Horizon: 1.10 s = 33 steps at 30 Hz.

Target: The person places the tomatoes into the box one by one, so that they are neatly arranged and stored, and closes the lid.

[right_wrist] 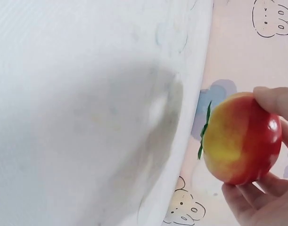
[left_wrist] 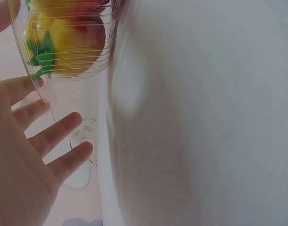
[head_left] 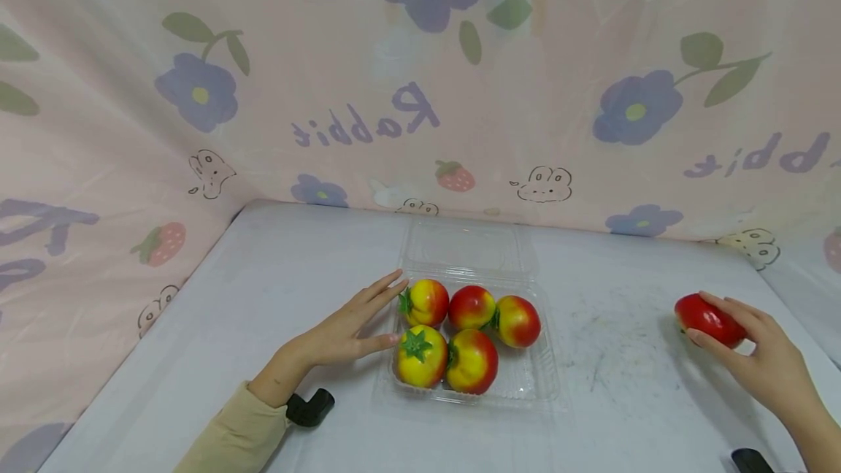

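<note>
A glossy red-and-yellow tomato (head_left: 708, 320) is in my right hand (head_left: 765, 360), thumb on one side and fingers on the other. Its green calyx shows in the right wrist view, where the tomato (right_wrist: 242, 139) is held above the white table. To the left, a clear plastic clamshell box (head_left: 519, 378) stands with its lid (head_left: 469, 247) folded back. Several similar tomatoes (head_left: 471, 361) sit inside, in two rows. My left hand (head_left: 342, 331) is at the box's left side, fingers spread; in the left wrist view fingertips (left_wrist: 37, 82) meet the clear rim.
The white table (head_left: 315, 239) has grey scuff marks right of the box. A printed curtain (head_left: 368, 57) hangs behind it and along the left side. Black wrist devices, one by the left wrist (head_left: 310, 408) and one by the right (head_left: 751, 460), hang close over the table.
</note>
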### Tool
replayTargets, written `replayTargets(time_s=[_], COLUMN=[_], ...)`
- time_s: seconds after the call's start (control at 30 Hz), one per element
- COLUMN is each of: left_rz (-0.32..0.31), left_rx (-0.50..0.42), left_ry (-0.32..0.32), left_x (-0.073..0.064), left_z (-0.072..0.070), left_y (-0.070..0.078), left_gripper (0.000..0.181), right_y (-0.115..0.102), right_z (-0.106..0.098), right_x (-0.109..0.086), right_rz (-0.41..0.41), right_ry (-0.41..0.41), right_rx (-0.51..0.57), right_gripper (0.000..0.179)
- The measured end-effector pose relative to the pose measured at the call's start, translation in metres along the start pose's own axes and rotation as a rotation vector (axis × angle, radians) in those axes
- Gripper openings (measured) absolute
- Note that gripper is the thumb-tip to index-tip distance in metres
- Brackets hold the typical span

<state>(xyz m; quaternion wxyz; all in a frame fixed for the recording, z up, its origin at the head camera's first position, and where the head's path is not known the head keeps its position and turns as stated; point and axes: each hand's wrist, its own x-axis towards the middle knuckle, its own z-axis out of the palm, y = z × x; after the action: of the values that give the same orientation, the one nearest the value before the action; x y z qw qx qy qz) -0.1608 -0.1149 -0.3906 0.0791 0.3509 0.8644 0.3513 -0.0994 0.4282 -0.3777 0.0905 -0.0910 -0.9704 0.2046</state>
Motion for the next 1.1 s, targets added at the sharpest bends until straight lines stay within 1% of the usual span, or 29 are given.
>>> replayTargets(time_s=[0.3,0.5,0.73,1.03,1.1], left_rz=[-0.004,0.003,-0.012,0.001,0.000], left_rx=[0.003,0.009,0.003,0.007,0.007], left_ry=[0.000,0.004,-0.003,-0.002,-0.001], left_x=[0.000,0.000,0.000,0.001,0.001], left_z=[0.000,-0.001,-0.001,0.000,0.000], left_y=[0.000,0.001,0.001,0.000,0.001], left_gripper=[0.075,0.074,0.075,0.073,0.073], right_y=[-0.007,-0.011,-0.020,-0.032,-0.034], right_z=[0.000,-0.001,0.000,0.001,0.001], right_x=[-0.002,-0.004,-0.006,-0.009,-0.010], right_rz=[-0.036,-0.043,-0.064,-0.084,-0.101], right_ry=[0.002,0.002,0.007,0.003,0.014], right_rx=[0.035,0.053,0.071,0.092,0.099], right_gripper=[0.068,0.067,0.067,0.067,0.066])
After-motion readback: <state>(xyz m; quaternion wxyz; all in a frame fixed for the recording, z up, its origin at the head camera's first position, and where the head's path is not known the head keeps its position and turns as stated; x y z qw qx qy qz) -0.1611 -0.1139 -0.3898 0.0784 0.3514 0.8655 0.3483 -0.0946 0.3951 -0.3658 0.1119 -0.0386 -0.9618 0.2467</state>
